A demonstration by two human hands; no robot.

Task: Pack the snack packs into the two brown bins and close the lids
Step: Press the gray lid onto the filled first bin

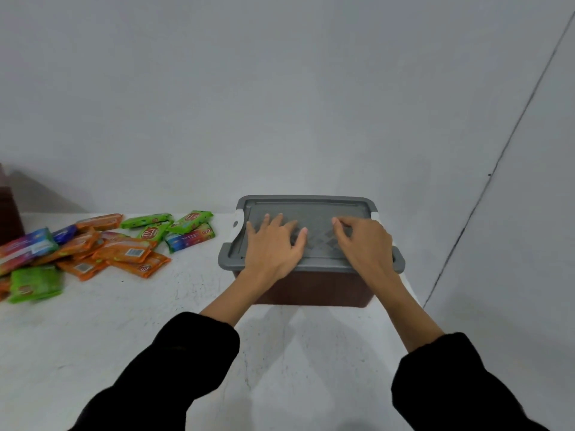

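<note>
Both hands lie on the grey lid (311, 209) of the brown bin (314, 289) at the tabletop's right edge: left hand (273, 247) spread flat, right hand (364, 244) apparently curled. The snack packs (102, 247), long axes mixed, lie toward the left edge, nearer the left hand.

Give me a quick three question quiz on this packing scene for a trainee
1. True or false: the grey lid sits on the brown bin.
2. Where do the loose snack packs lie relative to that bin? A) to its left on the table B) on top of its lid C) to its right
3. What do the left hand and right hand touch?

Key: 1 true. 2 A. 3 the lid, both hands resting on top of it.
</note>
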